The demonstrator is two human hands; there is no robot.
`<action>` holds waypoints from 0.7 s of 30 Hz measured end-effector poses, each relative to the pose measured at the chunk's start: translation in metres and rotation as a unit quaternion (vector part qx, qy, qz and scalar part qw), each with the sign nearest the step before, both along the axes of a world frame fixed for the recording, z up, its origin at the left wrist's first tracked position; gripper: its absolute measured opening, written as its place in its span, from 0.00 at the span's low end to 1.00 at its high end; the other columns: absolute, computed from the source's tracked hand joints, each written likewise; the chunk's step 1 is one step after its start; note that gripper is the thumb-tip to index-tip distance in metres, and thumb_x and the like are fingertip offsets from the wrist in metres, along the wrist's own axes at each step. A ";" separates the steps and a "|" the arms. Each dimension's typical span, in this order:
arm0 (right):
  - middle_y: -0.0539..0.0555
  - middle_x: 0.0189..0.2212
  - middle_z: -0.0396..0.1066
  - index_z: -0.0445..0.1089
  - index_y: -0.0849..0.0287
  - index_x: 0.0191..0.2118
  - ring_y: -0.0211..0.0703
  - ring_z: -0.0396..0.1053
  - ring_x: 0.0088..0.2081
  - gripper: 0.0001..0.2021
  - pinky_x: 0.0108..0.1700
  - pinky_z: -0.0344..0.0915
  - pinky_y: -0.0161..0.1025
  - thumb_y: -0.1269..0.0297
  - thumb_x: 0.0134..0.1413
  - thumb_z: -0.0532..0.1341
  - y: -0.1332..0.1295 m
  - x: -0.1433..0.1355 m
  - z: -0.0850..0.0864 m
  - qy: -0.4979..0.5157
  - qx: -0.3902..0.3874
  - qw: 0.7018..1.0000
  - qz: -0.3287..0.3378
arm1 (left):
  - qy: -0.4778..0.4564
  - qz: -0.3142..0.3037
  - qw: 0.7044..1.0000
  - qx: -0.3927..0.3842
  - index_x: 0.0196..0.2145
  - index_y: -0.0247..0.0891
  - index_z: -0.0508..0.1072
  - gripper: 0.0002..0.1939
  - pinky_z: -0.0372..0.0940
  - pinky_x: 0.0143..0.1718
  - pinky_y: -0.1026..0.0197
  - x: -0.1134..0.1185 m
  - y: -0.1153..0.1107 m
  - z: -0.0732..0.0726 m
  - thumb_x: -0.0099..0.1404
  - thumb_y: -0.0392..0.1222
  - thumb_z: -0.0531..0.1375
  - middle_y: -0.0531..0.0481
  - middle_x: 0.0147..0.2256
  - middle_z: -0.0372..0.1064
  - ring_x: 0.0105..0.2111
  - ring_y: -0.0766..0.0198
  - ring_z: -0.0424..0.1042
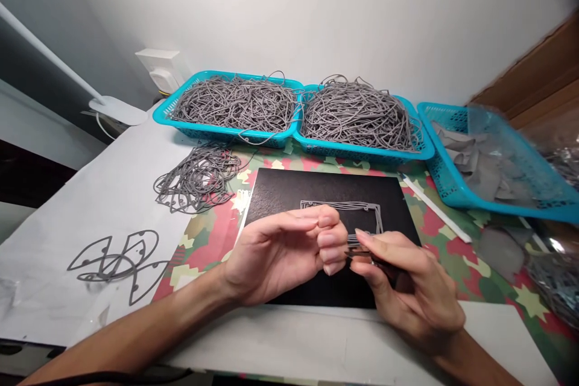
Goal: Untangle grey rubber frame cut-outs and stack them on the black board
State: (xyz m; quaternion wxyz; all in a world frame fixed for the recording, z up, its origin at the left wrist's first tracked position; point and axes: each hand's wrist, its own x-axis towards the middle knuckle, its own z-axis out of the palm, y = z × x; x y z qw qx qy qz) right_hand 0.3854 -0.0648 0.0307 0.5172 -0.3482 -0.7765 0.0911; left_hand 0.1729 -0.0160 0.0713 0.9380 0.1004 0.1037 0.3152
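Thin, grey, rubbery-looking rectangular frames (379,218) lay on a flat black board (280,187), probably light and floppy, best pinched at a corner. The right hand (416,283) pinched a small dark pointed tool (362,254); the left hand (284,247) curled, its contents unclear. Room ran leftward, short of turquoise plastic baskets (194,127).

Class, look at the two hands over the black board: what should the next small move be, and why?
I'd probably ease the dark tool in the right hand slightly clear of the left hand: its tip points toward the curled fingers, very close, and whether those fingers hold anything can't be made out.
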 end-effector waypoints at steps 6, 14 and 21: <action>0.56 0.39 0.86 0.70 0.58 0.70 0.49 0.86 0.37 0.24 0.35 0.83 0.42 0.76 0.72 0.65 0.003 0.001 0.003 -0.031 0.022 0.999 0.003 | 0.028 -0.016 0.999 -0.009 0.42 0.27 0.80 0.05 0.64 0.36 0.66 0.000 -0.001 -0.001 0.67 0.27 0.66 0.50 0.33 0.58 0.31 0.66 0.61; 0.55 0.39 0.86 0.69 0.56 0.69 0.49 0.85 0.36 0.24 0.34 0.82 0.43 0.75 0.72 0.65 0.003 0.001 0.005 -0.050 0.029 0.998 -0.025 | 0.049 -0.025 0.998 -0.006 0.44 0.28 0.82 0.09 0.60 0.34 0.66 -0.001 -0.002 -0.004 0.66 0.30 0.69 0.52 0.33 0.55 0.30 0.67 0.57; 0.56 0.40 0.86 0.71 0.57 0.66 0.48 0.86 0.38 0.21 0.36 0.82 0.41 0.75 0.72 0.65 0.001 -0.001 0.008 -0.053 0.010 0.998 -0.035 | 0.042 -0.013 0.999 -0.024 0.45 0.27 0.82 0.10 0.61 0.35 0.66 0.000 -0.002 -0.007 0.65 0.29 0.69 0.51 0.33 0.56 0.31 0.66 0.59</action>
